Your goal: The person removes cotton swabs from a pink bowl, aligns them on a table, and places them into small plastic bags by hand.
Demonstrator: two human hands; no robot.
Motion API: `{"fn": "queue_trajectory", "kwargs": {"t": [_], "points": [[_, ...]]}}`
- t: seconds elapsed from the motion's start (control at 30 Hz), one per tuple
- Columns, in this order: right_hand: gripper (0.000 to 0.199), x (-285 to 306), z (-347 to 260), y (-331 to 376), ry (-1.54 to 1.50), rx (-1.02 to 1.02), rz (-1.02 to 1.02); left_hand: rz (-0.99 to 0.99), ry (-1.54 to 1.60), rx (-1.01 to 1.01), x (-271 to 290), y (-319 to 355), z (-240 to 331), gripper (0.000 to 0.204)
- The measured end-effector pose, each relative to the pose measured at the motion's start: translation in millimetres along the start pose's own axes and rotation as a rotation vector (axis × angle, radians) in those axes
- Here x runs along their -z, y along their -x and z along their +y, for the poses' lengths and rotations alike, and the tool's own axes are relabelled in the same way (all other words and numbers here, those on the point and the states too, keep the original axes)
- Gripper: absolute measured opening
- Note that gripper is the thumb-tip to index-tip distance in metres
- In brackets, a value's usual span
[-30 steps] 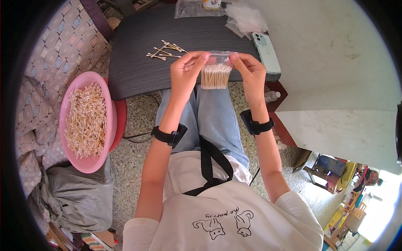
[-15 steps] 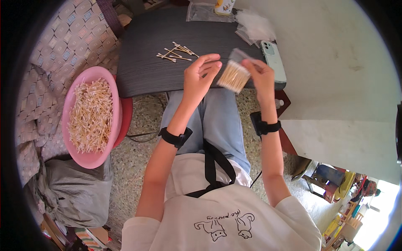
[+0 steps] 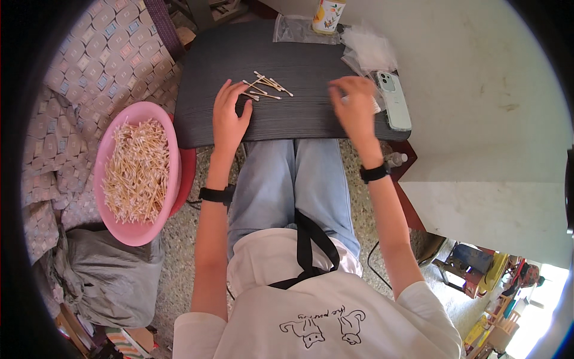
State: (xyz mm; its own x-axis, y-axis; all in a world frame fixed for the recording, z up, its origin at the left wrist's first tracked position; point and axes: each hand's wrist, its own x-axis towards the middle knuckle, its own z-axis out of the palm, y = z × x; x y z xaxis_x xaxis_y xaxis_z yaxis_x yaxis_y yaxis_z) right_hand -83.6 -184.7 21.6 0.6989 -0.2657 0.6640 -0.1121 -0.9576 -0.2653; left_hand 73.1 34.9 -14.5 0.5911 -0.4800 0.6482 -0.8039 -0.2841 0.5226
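Both forearms come up from 6 o'clock, bare, a dark band on each wrist, elbows bent and spread apart. Left hand (image 3: 230, 116) sits around 11 o'clock of centre, palm down, fingers loosely spread and pointing toward 12, thumb splayed out to 3 o'clock, grip slack with nothing pinched. Right hand (image 3: 354, 107) at about 1 o'clock, palm down, wrist slightly cocked, fingers curled a bit and motion-blurred toward 12 to 1 o'clock; can't tell if its grip closes on anything, hands well apart.
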Motion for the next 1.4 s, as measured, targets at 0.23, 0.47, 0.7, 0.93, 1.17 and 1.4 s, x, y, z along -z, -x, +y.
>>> {"fn": "queue_trajectory", "kwargs": {"t": [0.23,0.47,0.7,0.93,1.17,1.4], "points": [[0.026,-69,-55,-15,-0.254,-0.038,-0.136,-0.158,-0.069,-0.022,-7,5,-3,0.043],[0.015,-83,-48,-19,-0.278,-0.024,-0.295,-0.278,-0.217,-0.07,-10,5,3,0.043],[0.014,-77,-45,-14,-0.191,0.007,-0.214,-0.327,-0.334,-0.086,-12,6,-1,0.043],[0.014,-63,-38,-7,-0.177,-0.004,-0.259,-0.3,-0.453,-0.055,-15,9,-2,0.043],[0.015,-65,-48,-7,-0.244,-0.015,-0.152,-0.229,-0.283,0.024,-14,9,-1,0.042],[0.012,-82,-52,-10,-0.278,-0.046,-0.161,-0.293,-0.386,-0.057,-14,8,-1,0.041]]}}
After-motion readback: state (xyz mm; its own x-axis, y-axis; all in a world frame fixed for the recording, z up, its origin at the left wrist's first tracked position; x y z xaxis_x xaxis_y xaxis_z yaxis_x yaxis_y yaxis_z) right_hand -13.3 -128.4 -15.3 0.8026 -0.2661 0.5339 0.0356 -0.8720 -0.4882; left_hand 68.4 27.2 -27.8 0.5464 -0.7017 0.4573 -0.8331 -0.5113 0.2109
